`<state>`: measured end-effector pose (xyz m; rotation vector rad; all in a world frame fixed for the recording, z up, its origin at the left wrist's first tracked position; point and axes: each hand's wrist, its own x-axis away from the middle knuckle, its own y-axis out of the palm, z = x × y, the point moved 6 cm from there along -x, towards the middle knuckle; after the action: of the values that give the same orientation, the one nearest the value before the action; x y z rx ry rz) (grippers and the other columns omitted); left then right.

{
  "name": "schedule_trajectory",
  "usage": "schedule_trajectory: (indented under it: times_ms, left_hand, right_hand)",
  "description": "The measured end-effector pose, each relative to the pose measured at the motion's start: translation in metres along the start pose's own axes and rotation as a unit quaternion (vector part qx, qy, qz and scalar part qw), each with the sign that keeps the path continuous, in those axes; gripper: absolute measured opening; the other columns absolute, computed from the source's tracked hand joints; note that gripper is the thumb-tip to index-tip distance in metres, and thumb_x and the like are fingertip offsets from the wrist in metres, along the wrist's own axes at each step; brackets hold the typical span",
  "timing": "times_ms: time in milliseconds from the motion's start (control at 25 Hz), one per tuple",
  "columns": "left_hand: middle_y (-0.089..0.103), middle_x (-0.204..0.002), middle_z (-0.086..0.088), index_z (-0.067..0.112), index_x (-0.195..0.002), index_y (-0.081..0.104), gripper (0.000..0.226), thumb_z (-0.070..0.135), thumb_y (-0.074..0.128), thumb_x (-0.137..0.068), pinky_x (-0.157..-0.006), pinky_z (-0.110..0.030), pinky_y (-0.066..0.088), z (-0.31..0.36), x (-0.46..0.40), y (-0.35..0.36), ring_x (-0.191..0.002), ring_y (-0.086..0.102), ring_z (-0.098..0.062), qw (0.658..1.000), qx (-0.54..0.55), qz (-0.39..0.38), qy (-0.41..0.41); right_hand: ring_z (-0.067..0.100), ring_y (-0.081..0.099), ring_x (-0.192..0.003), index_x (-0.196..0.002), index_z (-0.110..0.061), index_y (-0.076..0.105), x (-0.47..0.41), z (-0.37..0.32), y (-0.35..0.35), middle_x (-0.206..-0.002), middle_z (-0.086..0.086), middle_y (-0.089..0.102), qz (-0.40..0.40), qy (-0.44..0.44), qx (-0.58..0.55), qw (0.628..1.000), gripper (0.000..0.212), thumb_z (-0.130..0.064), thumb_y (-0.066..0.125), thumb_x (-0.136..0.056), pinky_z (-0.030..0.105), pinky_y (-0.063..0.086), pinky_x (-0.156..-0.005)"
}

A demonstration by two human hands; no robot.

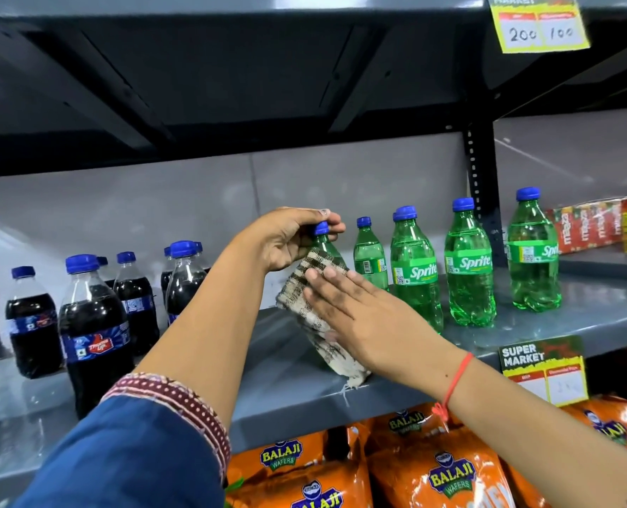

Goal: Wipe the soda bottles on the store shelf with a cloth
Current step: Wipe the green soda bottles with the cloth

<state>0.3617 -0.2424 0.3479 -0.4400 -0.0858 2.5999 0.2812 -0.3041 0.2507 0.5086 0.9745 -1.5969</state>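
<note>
A green soda bottle (327,253) with a blue cap leans tilted on the grey shelf (546,320). My left hand (290,240) grips its neck and cap from the left. My right hand (363,317) lies flat with fingers together, pressing a checked beige-and-brown cloth (304,298) against the bottle's body. The cloth wraps most of the bottle and its end hangs at the shelf's front edge. To the right stand several upright green Sprite bottles (414,269). To the left stand several dark cola bottles (92,324) with blue caps.
A dark shelf underside (231,86) hangs overhead, with a black upright post (482,199) behind the Sprite bottles. Red juice cartons (590,225) sit far right. Orange wafer bags (433,467) fill the shelf below. Yellow price tags (546,372) hang on shelf edges.
</note>
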Motion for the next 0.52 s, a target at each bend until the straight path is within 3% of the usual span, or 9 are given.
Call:
schedule_trajectory:
  times_ms: [120,200,280,400,520]
  left_hand:
    - [0.073,-0.064,0.0,0.004,-0.081,0.064,0.018,0.011,0.048,-0.088,-0.071,-0.019,0.054,-0.001,0.001,0.004,-0.078,0.065,-0.013,1.0,0.007,-0.006,-0.01]
    - [0.073,-0.064,0.0,0.005,-0.081,0.064,0.018,0.012,0.049,-0.087,-0.075,-0.02,0.053,0.0,0.0,0.002,-0.08,0.065,-0.014,1.0,0.001,-0.002,-0.005]
    - [0.073,-0.065,0.0,0.006,-0.081,0.065,0.017,0.012,0.05,-0.087,-0.079,-0.022,0.052,0.0,0.0,0.001,-0.079,0.066,-0.013,1.0,-0.003,0.0,0.001]
    - [0.073,-0.066,-0.001,0.005,-0.082,0.065,0.017,0.012,0.05,-0.087,-0.074,-0.02,0.054,-0.002,0.001,0.001,-0.076,0.066,-0.012,1.0,0.007,0.001,-0.005]
    - [0.074,-0.067,0.0,0.007,-0.082,0.066,0.016,0.013,0.051,-0.086,-0.079,-0.021,0.053,-0.002,0.001,-0.002,-0.079,0.067,-0.012,1.0,0.004,0.006,-0.007]
  right_hand:
    - [0.03,0.049,-0.124,-0.128,-0.005,0.051,-0.007,0.009,-0.001,-0.134,0.015,0.053,-0.013,0.019,0.012,1.0,0.054,-0.034,0.036,-0.085,0.04,0.036,-0.102]
    - [0.03,0.048,-0.125,-0.128,-0.006,0.051,-0.005,0.008,0.001,-0.135,0.014,0.052,-0.016,0.011,0.008,1.0,0.059,-0.04,0.039,-0.082,0.04,0.035,-0.102]
    - [0.029,0.048,-0.125,-0.128,-0.007,0.05,-0.001,0.004,0.0,-0.136,0.012,0.052,-0.018,-0.012,-0.005,1.0,0.063,-0.045,0.053,-0.078,0.041,0.042,-0.097]
    - [0.027,0.052,-0.121,-0.124,-0.01,0.056,-0.003,0.005,-0.008,-0.133,0.008,0.056,-0.035,0.014,-0.053,0.998,0.075,-0.038,0.081,-0.06,0.03,0.056,-0.071]
    - [0.021,0.055,-0.118,-0.114,-0.015,0.064,0.006,-0.002,-0.014,-0.126,0.0,0.062,-0.062,0.019,-0.112,0.992,0.064,-0.01,0.083,-0.053,0.023,0.054,-0.044]
